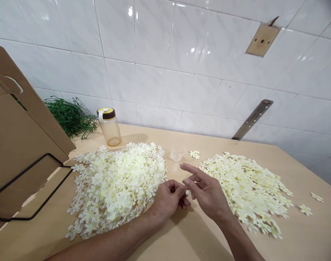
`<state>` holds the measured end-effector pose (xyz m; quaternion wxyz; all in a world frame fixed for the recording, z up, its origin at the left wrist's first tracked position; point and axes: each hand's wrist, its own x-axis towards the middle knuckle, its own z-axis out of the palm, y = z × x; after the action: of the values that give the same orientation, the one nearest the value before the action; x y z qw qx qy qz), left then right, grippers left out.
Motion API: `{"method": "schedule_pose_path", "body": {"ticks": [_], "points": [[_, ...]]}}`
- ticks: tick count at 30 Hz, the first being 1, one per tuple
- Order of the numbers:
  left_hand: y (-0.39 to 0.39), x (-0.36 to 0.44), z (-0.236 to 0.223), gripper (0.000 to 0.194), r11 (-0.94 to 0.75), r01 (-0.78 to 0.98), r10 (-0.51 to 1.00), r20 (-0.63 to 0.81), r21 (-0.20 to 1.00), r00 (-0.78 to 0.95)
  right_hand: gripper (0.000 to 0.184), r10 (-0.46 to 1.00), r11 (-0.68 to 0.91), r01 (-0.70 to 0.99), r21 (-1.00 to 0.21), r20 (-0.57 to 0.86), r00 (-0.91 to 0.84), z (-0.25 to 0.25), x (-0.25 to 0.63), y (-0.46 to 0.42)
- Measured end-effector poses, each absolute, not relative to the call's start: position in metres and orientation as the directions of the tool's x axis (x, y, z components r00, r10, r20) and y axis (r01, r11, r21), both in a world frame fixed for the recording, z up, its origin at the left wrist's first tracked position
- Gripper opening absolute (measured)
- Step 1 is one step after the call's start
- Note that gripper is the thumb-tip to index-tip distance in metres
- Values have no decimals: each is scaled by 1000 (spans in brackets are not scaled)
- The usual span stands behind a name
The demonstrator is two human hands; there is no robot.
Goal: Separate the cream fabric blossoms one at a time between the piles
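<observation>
Pale yellow-white flowers all over the place here, in two separate spreads on the tan surface (312, 239). The bigger heap (122, 177) is on the left, piled pretty thick, and the flatter pile (249, 188) is on the right. Both hands meet in the gap between them. The left hand (168, 198) sits just by the heap's right edge, fingers curled in and clamped on a little pale flower (187, 193), with only a bit of it poking out at the tips. The right hand (210, 195) is right next to it by the flatter pile, index finger stuck out and the fingers apart. Can't tell if its thumb actually touches the flower.

Just past the hands there's a small clear cup (176, 155), kinda hard to make out, with a few flowers (194, 154) beside it. Two strays (305, 210) lie off to the far right.

Back left: a see-through bottle (110, 132) standing upright with a dark and yellow lid, a tangle of green stems (69, 116) near it, then some brown cardboard (24, 119) with a black wire frame (21, 219) in front. White tiled wall (151, 87) behind it all.
</observation>
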<state>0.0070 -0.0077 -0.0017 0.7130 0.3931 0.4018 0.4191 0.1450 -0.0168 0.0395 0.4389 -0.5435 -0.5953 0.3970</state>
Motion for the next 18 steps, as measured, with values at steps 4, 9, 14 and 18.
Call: {"method": "schedule_pose_path", "body": {"ticks": [4,9,14,18], "points": [[-8,6,0,37,342,-299,916,-245,891,318,36,965,217,509,-833,263,20,44,146,-21],[-3,2,2,34,343,-378,930,-255,860,264,27,942,243,718,-652,335,-15,36,156,-14],[-1,1,0,31,337,-402,933,-248,851,259,25,954,244,724,-645,293,-61,27,154,-12],[-1,-1,0,29,346,-415,927,-239,842,289,22,975,184,664,-724,221,-29,24,155,-12]]}}
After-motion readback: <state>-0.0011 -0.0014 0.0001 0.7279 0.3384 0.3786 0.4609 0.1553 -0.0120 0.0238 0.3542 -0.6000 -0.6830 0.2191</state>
